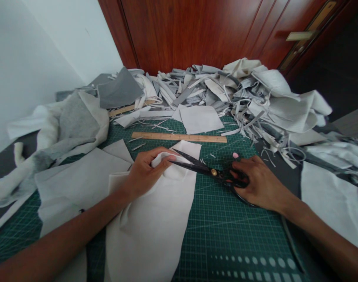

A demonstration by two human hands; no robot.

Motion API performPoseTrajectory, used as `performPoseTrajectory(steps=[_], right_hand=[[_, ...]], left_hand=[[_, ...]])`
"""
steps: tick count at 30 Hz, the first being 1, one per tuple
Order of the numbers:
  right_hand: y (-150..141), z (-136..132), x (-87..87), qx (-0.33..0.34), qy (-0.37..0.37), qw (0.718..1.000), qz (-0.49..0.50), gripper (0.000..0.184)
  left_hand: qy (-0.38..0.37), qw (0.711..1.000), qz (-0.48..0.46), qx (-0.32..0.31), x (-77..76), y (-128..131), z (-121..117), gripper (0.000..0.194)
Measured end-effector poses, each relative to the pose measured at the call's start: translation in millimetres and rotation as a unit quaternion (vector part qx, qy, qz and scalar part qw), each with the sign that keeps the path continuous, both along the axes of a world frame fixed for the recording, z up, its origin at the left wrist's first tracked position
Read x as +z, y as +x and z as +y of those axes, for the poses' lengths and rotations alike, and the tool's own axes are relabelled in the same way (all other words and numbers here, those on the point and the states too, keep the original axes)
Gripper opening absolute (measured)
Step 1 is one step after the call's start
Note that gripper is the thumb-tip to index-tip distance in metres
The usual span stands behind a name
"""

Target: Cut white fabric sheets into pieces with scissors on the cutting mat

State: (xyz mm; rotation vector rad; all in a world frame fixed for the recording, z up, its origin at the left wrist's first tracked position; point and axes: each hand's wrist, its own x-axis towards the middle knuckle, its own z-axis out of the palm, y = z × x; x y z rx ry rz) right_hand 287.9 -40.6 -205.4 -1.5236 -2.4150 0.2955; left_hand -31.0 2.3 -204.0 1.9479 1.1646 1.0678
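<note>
My left hand (149, 172) pinches a gathered fold of a long white fabric piece (158, 227), thumb on top. The lower part of that piece hangs flat toward me over the mat. My right hand (255, 182) grips the black handles of a pair of scissors (214, 172) with a brass pivot. The scissors' blades are parted and point left, reaching to the fold beside my left fingertips. One blade passes over the raised fabric; whether the cloth lies between the blades I cannot tell.
Beneath everything is a green gridded cutting mat (225, 235). A wooden ruler (179, 137) lies beyond my hands. Grey and white fabric scraps (196, 84) are heaped along the back, before a red-brown door (196, 35). More cloth (73, 172) lies at left, and a white sheet (331, 203) at right.
</note>
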Motion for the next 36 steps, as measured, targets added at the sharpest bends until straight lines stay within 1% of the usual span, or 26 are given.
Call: performPoseTrajectory(steps=[5, 8, 13, 18, 26, 30, 36], right_hand=[[-0.1, -0.2, 0.2, 0.000, 0.005, 1.000, -0.003, 0.012], [-0.4, -0.4, 0.5, 0.000, 0.001, 1.000, -0.006, 0.012], [-1.2, -0.4, -0.7, -0.002, 0.014, 1.000, 0.004, 0.014], [-0.9, -0.2, -4.4, -0.006, 0.021, 1.000, 0.011, 0.018], [-0.3, 0.1, -4.9, -0.011, 0.041, 0.999, 0.007, 0.020], [-0.9, 0.4, -2.8, -0.011, 0.049, 0.999, 0.003, 0.027], [0.9, 0.3, -0.2, -0.021, 0.069, 0.997, -0.026, 0.035]], left_hand=[[-0.015, 1.000, 0.015, 0.008, 1.1, 0.6, -0.8, 0.023], [-0.014, 1.000, 0.009, 0.012, 2.1, 1.3, -1.2, 0.022], [-0.013, 1.000, 0.021, 0.019, -0.2, -0.1, -0.5, 0.025], [-0.009, 1.000, 0.019, 0.010, -2.8, -2.6, 0.7, 0.021], [-0.013, 1.000, 0.010, 0.007, -1.4, -0.9, 0.3, 0.021], [-0.023, 0.999, 0.021, 0.018, -1.3, -1.5, 0.6, 0.023], [-0.033, 0.999, 0.024, 0.017, -1.3, -3.3, -0.8, 0.028]])
